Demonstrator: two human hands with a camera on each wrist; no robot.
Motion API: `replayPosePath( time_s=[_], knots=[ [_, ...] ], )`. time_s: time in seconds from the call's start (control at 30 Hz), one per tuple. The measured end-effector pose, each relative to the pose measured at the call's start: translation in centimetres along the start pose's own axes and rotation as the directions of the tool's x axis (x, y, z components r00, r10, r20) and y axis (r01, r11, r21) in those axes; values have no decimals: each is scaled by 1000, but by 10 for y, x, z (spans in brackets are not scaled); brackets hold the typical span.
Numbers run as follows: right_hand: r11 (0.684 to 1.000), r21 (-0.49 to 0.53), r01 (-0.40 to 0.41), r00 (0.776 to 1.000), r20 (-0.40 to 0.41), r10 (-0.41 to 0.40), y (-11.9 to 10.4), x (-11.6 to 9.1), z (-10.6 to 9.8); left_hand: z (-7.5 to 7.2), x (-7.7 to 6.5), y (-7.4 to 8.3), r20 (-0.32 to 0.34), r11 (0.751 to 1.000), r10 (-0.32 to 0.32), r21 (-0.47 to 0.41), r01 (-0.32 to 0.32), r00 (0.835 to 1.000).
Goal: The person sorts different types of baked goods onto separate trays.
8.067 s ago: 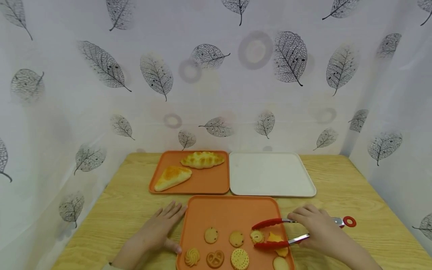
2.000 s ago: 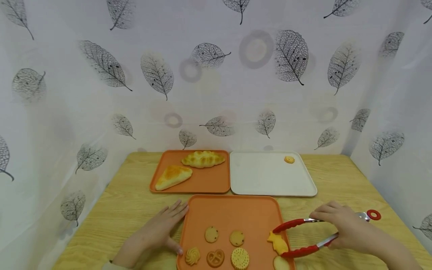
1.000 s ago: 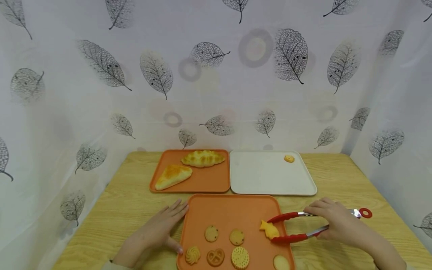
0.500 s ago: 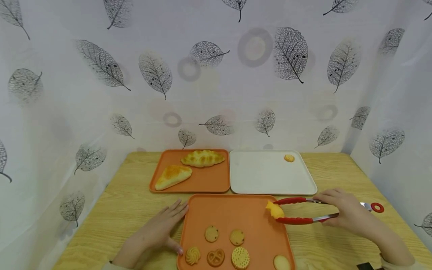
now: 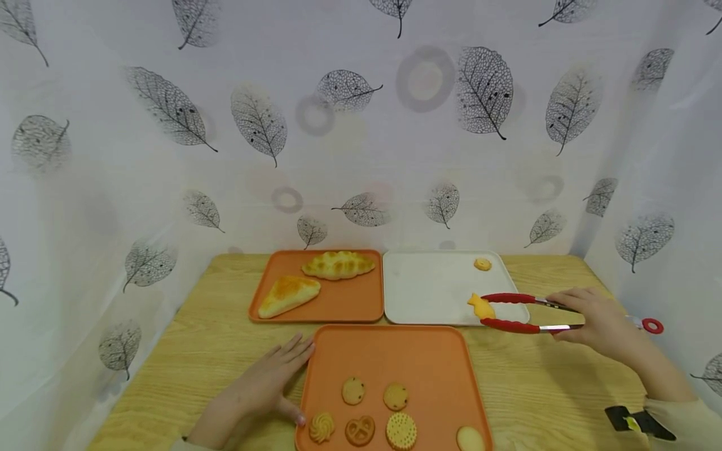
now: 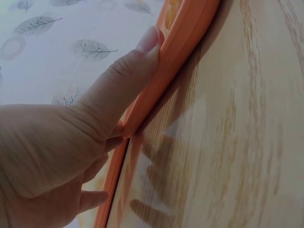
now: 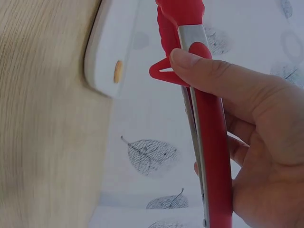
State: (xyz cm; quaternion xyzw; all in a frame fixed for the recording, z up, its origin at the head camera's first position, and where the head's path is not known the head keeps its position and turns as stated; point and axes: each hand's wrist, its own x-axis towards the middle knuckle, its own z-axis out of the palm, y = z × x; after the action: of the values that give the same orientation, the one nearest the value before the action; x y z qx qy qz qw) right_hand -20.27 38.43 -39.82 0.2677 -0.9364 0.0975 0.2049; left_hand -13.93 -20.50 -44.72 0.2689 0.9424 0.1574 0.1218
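My right hand [image 5: 598, 322] grips red-and-silver tongs [image 5: 510, 326]; the right wrist view shows the thumb on the red handle of the tongs [image 7: 211, 142]. Pinched between the tong tips is an orange fish-shaped cookie [image 5: 482, 307], over the front right part of the white tray [image 5: 429, 288]. A small round cookie [image 5: 482, 264] lies at that tray's back right corner. My left hand [image 5: 265, 385] lies with fingers extended along the left side of the near orange tray [image 5: 389, 351]. In the left wrist view its thumb [image 6: 128, 71] touches the tray rim [image 6: 166, 76].
Several cookies, including a pretzel-shaped one [image 5: 360, 431] and a swirled one [image 5: 321, 428], lie on the near tray. A second orange tray [image 5: 350, 307] at the back left holds a triangular pastry [image 5: 289, 296] and a braided bread [image 5: 338, 265]. Patterned curtains surround the wooden table [image 5: 558, 376].
The tongs took the round cookie's place to pick up the fish-shaped cookie, now carried up and right over the white tray. The round cookie went from near tray to white tray. Left hand stays.
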Motion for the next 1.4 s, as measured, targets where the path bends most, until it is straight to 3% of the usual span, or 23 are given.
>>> replayPosePath(
  time_s=[0.27,0.57,1.1,1.4],
  knots=[
    [991,-28,-132,986,99,134,17,1,7,0,-1,1,-5,1000,4,5,-4,1000],
    [962,-70,-262,922,275,272,31,3,12,0,-1,0,-7,1000,2,-1,-2,1000],
    [947,-107,-304,893,315,322,38,6,15,0,0,1,-16,1000,15,-6,-15,1000],
    [943,-85,-322,893,305,332,39,5,14,-1,0,1,-13,1000,12,-4,-12,1000]
  ],
)
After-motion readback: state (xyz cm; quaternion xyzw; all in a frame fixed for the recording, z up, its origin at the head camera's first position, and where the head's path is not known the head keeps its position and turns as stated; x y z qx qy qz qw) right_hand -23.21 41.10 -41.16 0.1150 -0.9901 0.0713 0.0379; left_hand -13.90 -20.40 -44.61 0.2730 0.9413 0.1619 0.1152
